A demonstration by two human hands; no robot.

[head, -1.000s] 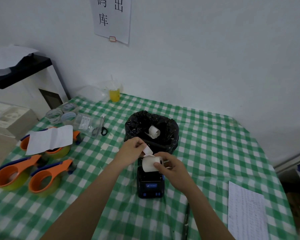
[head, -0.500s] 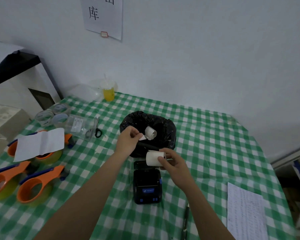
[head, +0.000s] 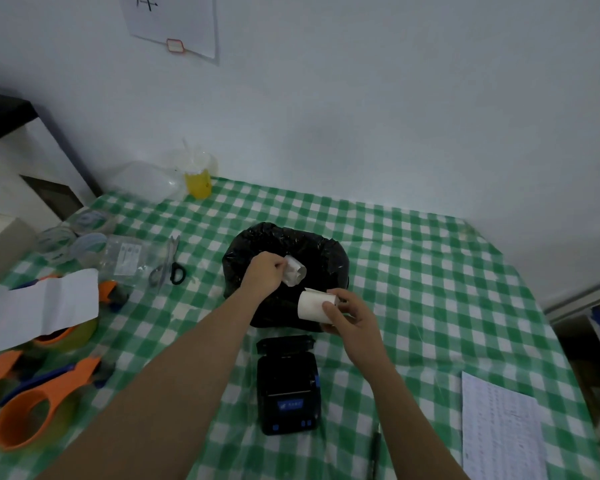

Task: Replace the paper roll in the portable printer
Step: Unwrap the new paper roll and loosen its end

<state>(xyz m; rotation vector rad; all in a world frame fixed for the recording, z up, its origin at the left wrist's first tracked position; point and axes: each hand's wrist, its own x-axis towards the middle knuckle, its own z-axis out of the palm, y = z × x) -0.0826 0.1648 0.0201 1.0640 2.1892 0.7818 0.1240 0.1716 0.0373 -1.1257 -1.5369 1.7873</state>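
The black portable printer (head: pixel 287 393) lies on the green checked tablecloth, its lid (head: pixel 285 344) open at the far end. My right hand (head: pixel 355 318) holds a fresh white paper roll (head: pixel 311 304) just beyond the printer, with a short loose flap on top. My left hand (head: pixel 263 274) reaches over the black bag-lined bin (head: pixel 329 258), fingers pinched on a small torn paper scrap (head: pixel 289 262). A smaller used roll (head: pixel 298 274) lies inside the bin right beside that hand.
Scissors (head: pixel 174 268) and tape rolls (head: pixel 84 237) lie to the left. Orange tape dispensers (head: pixel 32 414) and a white sheet (head: pixel 45 306) fill the near left. A printed sheet (head: pixel 499 431) and a pen (head: pixel 374 452) lie at the near right. A yellow cup (head: pixel 198 183) stands by the wall.
My left hand moved the torn scrap away from the new roll and out over the bin. My right hand lifted the roll slightly away from the printer.
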